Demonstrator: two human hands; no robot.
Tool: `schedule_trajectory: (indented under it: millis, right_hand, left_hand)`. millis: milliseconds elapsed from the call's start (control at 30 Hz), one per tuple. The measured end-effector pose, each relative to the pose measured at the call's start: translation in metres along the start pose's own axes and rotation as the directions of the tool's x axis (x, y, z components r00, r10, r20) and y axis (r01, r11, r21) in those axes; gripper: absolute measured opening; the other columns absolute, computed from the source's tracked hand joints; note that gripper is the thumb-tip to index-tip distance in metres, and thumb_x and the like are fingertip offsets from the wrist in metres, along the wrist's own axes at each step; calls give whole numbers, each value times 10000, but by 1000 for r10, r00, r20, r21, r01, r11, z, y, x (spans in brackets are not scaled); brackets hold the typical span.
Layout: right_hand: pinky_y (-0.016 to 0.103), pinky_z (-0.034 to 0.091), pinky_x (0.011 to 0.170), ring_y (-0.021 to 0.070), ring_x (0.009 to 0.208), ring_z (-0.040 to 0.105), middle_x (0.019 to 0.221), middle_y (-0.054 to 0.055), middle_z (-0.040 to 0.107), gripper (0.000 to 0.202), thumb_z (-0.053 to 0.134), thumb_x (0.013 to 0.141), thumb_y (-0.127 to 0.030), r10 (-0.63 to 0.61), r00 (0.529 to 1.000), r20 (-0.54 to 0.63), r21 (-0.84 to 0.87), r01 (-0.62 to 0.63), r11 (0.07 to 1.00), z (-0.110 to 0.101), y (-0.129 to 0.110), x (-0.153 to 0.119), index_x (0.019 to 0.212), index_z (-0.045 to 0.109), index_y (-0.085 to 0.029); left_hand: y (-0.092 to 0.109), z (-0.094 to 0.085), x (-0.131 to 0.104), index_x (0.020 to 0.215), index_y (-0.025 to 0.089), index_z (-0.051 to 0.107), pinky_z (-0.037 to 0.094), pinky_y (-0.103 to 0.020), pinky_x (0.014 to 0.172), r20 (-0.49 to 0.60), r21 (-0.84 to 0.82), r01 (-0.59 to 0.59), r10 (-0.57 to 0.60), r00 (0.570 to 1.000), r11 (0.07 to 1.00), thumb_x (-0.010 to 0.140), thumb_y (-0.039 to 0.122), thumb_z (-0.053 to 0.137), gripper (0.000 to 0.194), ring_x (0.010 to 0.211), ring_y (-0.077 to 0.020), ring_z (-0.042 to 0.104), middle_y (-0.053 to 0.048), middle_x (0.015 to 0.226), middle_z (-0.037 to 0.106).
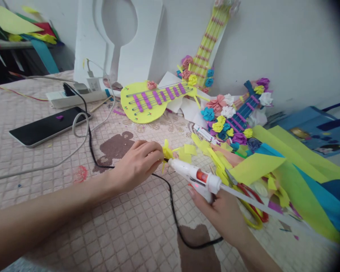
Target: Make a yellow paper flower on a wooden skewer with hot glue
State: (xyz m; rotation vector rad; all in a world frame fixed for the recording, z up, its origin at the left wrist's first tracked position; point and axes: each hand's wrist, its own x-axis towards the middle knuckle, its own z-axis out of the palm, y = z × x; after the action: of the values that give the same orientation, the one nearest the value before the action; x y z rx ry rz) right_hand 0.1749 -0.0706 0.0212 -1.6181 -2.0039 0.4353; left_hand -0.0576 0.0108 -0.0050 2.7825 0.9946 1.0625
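Note:
My right hand (219,213) grips a white hot glue gun (187,170), its nozzle pointing left, with a long glue stick (249,198) sticking out of its back. At the nozzle tip, the closed fingers of my left hand (141,160) pinch a yellow paper flower (167,150); part of it is hidden behind the fingers. Just beyond, cut yellow paper pieces (189,149) lie on the cloth. Behind my hands rests a yellow paper guitar (144,102) with purple strips, strings and one pink flower.
A black cord (172,211) crosses the quilted cloth (116,234). At left lie a phone (45,126) and a power strip (76,98). Red-handled scissors (252,200) and coloured paper sheets (294,181) cover the right side. A blue flowered guitar (240,115) leans at the back.

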Motion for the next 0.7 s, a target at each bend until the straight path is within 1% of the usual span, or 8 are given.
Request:
schedule_trajectory:
  millis: [133, 233, 367, 433, 500, 533, 633, 700]
  right_hand:
    - [266, 492, 538, 188, 675, 632, 757, 22, 677, 252, 574, 795, -386, 9, 998, -64, -20, -10, 1000, -7, 0, -3, 959, 637, -206]
    - [287, 486, 560, 192, 624, 608, 645, 14, 646, 271, 566, 792, -427, 75, 982, -172, -20, -80, 997, -16, 4, 1, 889, 658, -192]
    - [298, 464, 562, 192, 594, 583, 632, 33, 639, 351, 573, 764, -482, 180, 948, -263, 9, -184, 983, -17, 25, 29, 814, 655, -144]
    - [300, 456, 575, 195, 615, 584, 655, 43, 644, 358, 547, 776, -473, 175, 958, -227, 27, -173, 985, -9, 41, 52, 811, 644, -130]
    - [312, 467, 641, 211, 711, 607, 764, 63, 674, 359, 526, 789, -449, 111, 982, -155, 71, -101, 992, 2, 56, 78, 903, 637, -127]
    - [324, 468, 680, 222, 759, 612, 823, 79, 681, 363, 516, 794, -442, 78, 985, -155, 74, -67, 995, 9, 62, 90, 929, 633, -125]
    - [358, 456, 771, 252, 871, 608, 943, 124, 672, 364, 497, 802, -416, -1, 971, -241, 30, 8, 1000, 29, 74, 121, 992, 608, -126]
    - [380, 443, 804, 271, 905, 597, 950, 145, 664, 352, 486, 806, -400, -6, 963, -271, 8, 9, 1000, 40, 78, 134, 991, 599, -123]
  left_hand:
    - [-2, 1, -1, 879, 172, 535, 412, -306, 860, 4, -34, 45, -45, 999, 998, 899, 127, 466, 85, 905, -133, 561, -31, 962, 596]
    - [-3, 0, -1, 848, 168, 526, 438, -301, 831, 3, -127, 107, -107, 994, 986, 858, 100, 500, 73, 911, -139, 556, -39, 972, 581]
    - [0, 2, -1, 820, 161, 533, 477, -290, 774, 11, -220, 151, -152, 988, 964, 837, 102, 512, 65, 887, -147, 559, -49, 935, 572]
    - [4, 4, -2, 816, 159, 538, 488, -290, 762, 36, -255, 157, -153, 988, 954, 834, 107, 515, 59, 873, -148, 561, -50, 922, 571]
    - [8, 6, -3, 817, 160, 540, 491, -294, 762, 61, -283, 148, -137, 989, 948, 832, 107, 515, 60, 856, -145, 562, -48, 908, 572]
    - [10, 7, -4, 820, 161, 540, 491, -297, 766, 66, -291, 137, -123, 990, 947, 833, 105, 514, 64, 850, -143, 562, -47, 903, 572]
    - [13, 7, -6, 835, 164, 540, 485, -306, 787, 48, -299, 107, -97, 994, 948, 832, 85, 507, 86, 865, -143, 558, -46, 913, 572]
    - [14, 5, -7, 847, 165, 540, 481, -306, 798, 43, -313, 104, -95, 995, 944, 822, 69, 514, 103, 884, -144, 554, -45, 927, 566]
